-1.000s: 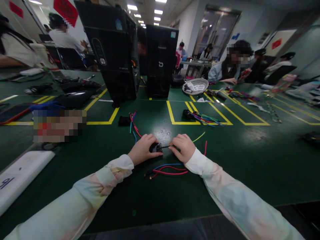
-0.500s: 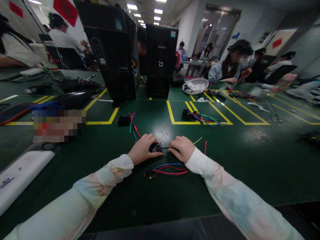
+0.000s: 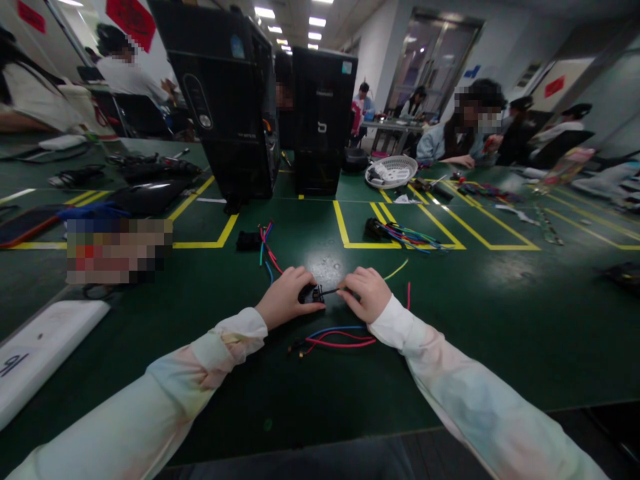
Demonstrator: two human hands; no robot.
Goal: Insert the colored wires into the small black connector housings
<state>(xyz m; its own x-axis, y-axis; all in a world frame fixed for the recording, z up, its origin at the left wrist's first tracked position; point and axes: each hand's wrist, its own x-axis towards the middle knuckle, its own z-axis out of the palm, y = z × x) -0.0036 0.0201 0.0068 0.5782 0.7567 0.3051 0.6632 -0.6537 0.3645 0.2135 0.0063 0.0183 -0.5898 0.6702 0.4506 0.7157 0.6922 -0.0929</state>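
Observation:
Between the thumb and fingers of my left hand (image 3: pixel 284 299) is a small black plastic connector (image 3: pixel 317 294), partly covered by the fingers. A thin black wire (image 3: pixel 329 291) runs from its right side to my right hand (image 3: pixel 367 293), which pinches it with thumb and fingertips. Whether the wire's end sits inside the connector is too small to tell. A yellow-green wire (image 3: pixel 397 269) and a red wire (image 3: pixel 409 295) stick out beyond my right hand. Just below both hands, loose red and blue wires (image 3: pixel 345 341) with metal ends lie on the green tabletop (image 3: pixel 310 400).
Another black connector (image 3: pixel 249 241) with coloured wires lies behind my left hand. A wire bundle (image 3: pixel 405 235) lies farther right. Two black computer towers (image 3: pixel 320 120) stand at the back, near a white basket (image 3: pixel 391 172). A white power strip (image 3: pixel 47 353) is at left. People sit farther off.
My right hand has risen slightly, and the black wire now slants upward toward it. The yellow-green wire has shifted up with it. My left hand and the connector stay in place.

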